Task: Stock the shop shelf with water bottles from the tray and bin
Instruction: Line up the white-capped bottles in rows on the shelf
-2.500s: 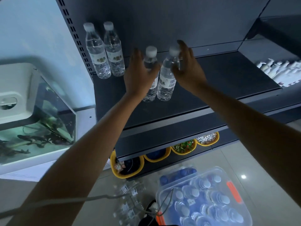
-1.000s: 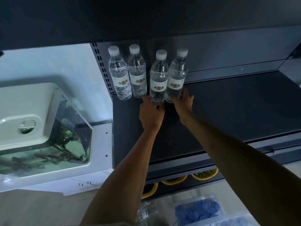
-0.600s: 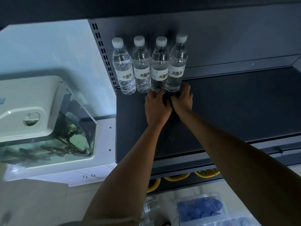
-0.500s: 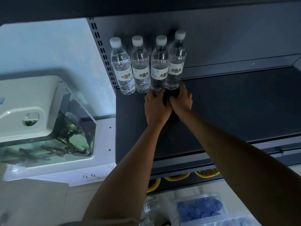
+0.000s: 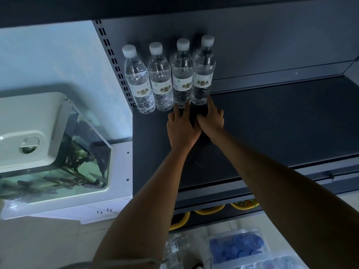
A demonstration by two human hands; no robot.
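Several clear water bottles with white caps stand in a row at the back left of the dark shelf [image 5: 272, 121]. My left hand [image 5: 181, 126] lies flat on the shelf, its straight fingertips touching the base of the third bottle [image 5: 182, 74]. My right hand [image 5: 211, 118] sits beside it, a finger reaching the base of the fourth bottle [image 5: 204, 70]. The first bottle [image 5: 138, 80] and second bottle [image 5: 160, 78] stand untouched to the left. On the floor below, a clear bin [image 5: 239, 247] holds bottles with blue caps.
A fish tank with a white lid [image 5: 29, 129] stands left of the shelf unit. Yellow bowls [image 5: 209, 211] sit on the lower shelf. Loose packed bottles [image 5: 174, 247] lie on the floor beside the bin. An upper shelf overhangs the bottles.
Both hands have slid the third and fourth bottles back into line with the first two. The fingers have since straightened and now only touch the bottle bases.
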